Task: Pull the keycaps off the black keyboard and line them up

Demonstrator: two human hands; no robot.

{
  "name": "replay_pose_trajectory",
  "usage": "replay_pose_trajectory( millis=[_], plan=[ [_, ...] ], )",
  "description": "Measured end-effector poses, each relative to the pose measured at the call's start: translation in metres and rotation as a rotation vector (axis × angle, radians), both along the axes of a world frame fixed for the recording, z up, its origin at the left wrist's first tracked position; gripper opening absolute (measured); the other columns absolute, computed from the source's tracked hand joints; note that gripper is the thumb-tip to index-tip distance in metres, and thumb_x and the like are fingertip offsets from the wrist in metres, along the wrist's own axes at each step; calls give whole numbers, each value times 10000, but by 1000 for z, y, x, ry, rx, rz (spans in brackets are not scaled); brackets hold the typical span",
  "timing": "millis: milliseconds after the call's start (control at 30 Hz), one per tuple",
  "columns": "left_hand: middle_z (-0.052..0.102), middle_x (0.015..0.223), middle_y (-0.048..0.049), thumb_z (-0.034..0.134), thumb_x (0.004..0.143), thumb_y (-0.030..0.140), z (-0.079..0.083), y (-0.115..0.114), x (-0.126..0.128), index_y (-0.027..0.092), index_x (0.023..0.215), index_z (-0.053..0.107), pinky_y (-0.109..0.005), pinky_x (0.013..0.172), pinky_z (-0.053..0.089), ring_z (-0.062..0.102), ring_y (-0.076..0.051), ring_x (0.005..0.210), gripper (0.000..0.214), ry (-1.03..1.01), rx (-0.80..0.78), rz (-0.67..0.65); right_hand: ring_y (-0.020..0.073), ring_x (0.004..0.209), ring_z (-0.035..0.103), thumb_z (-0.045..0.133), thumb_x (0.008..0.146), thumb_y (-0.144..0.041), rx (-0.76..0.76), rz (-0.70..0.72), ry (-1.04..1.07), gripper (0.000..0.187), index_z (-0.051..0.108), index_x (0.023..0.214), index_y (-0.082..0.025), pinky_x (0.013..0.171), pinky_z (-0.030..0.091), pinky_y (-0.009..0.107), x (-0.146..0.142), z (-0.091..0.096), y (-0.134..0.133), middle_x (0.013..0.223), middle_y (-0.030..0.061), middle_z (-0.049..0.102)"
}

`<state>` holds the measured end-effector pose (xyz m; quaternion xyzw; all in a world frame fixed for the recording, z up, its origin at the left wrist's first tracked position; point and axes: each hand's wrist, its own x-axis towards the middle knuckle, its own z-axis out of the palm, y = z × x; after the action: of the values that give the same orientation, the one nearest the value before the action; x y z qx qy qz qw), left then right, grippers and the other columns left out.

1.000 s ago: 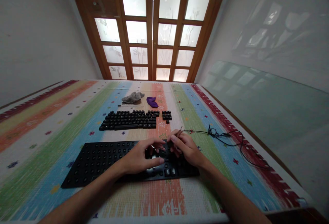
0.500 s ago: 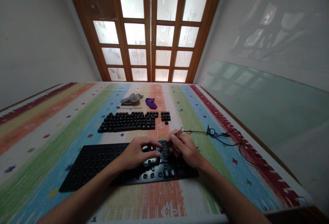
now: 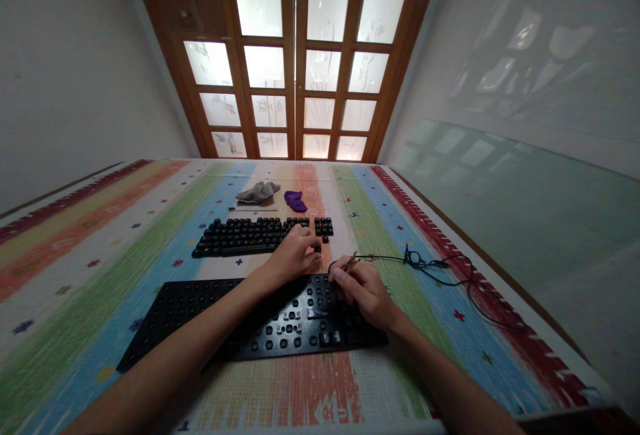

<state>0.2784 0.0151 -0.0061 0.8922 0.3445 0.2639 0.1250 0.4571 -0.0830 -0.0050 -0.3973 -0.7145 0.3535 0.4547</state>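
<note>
A black keyboard (image 3: 170, 318) lies in front of me, most of its key posts bare. A few keycaps (image 3: 330, 338) still sit on its near right part. Beyond it, loose black keycaps (image 3: 240, 238) are laid out in rows like a keyboard. My left hand (image 3: 295, 253) is just right of these rows, thumb and fingers pinching a small black keycap (image 3: 317, 249) close to the cloth. Over the keyboard's right end, my right hand (image 3: 364, 290) is closed around a thin brownish tool (image 3: 351, 262) with pointed ends; its exact kind is unclear.
The keyboard's black cable (image 3: 425, 262) runs off to the right in a tangle. A grey cloth (image 3: 258, 192) and a purple cloth (image 3: 296, 201) lie at the back, near a thin stick (image 3: 254, 209). A striped tablecloth (image 3: 320, 388) covers the table.
My left hand has moved away from over the keyboard to beside the loose keycap rows. A long key's mount on the keyboard is now uncovered. The right hand stays nearly in place.
</note>
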Motion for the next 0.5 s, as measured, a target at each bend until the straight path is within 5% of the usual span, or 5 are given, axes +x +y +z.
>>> replay_pose_trajectory(
  millis=[500],
  plan=[
    [667,835,-121,619,805,101,-15,25,27,142,707,695,-410,843,451,562,-261,860,131,190,-18,94,129,566,493,502,964,-481,95,80,1,484,510,580,-185,573,361,276,3,6,-1,607,0,522]
  ],
)
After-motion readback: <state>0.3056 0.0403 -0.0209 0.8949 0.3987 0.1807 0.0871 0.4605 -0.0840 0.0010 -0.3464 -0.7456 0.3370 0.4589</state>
